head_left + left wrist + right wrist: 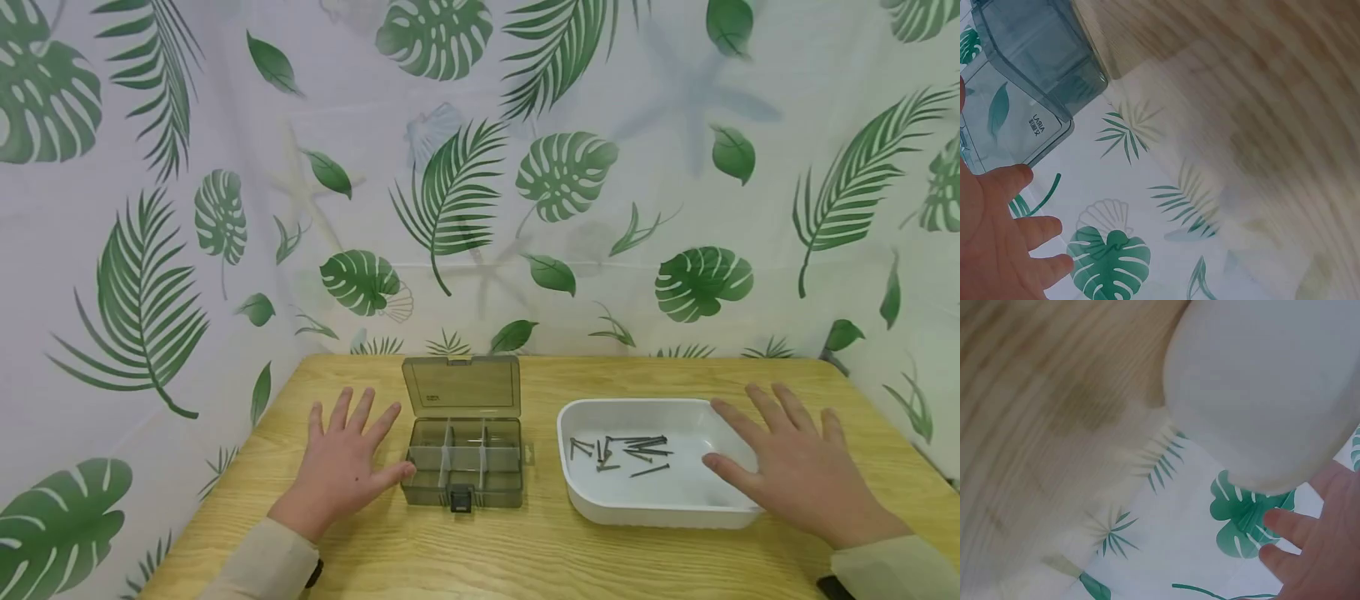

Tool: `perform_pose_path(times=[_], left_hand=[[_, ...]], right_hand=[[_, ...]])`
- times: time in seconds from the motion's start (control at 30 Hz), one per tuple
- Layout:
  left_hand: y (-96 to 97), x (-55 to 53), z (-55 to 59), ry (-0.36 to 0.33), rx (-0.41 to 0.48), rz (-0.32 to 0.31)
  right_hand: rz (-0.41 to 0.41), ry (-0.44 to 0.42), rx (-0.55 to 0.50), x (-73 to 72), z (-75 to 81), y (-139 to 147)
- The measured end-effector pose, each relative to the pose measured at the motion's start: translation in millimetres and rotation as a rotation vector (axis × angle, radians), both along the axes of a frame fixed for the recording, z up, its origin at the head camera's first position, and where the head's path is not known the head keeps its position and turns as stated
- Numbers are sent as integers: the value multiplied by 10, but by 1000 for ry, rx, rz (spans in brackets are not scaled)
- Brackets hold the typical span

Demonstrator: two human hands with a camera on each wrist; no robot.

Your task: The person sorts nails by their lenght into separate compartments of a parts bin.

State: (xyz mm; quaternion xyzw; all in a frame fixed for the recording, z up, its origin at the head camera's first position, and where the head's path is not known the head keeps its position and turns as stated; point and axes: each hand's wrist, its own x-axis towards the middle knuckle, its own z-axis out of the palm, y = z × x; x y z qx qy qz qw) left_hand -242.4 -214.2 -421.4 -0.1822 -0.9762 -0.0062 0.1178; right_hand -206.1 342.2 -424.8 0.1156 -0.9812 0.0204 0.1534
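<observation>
My left hand point(341, 467) has its fingers spread beside a smoky clear compartment box point(463, 462). Its thumb reaches the box's left side; whether it touches, I cannot tell. The box's lid point(462, 387) stands raised at the back, and thin dividers split the inside into several compartments. In the left wrist view, part of the box point(1035, 56) shows beyond the fingers. A white tray point(660, 514) on the right holds several dark screws or nails point(648, 446). Over its right end my right hand point(806, 471) is spread, holding nothing. The right wrist view shows the tray's outer wall point(1260, 394).
Both containers rest on a wooden table point(525, 558), with a strip of bare wood between them. Behind and to the left hangs a white cloth point(480, 325) with green leaf prints, meeting the table's back edge.
</observation>
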Motion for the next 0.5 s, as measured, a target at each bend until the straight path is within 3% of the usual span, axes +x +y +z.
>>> perform_pose_path(times=[0.17, 0.5], left_hand=[[34, -9, -10, -24, 49, -22], [106, 2, -50, -145, 262, -39]], right_hand=[[66, 38, -10, -27, 1, -66], [183, 81, -13, -58, 52, -245]])
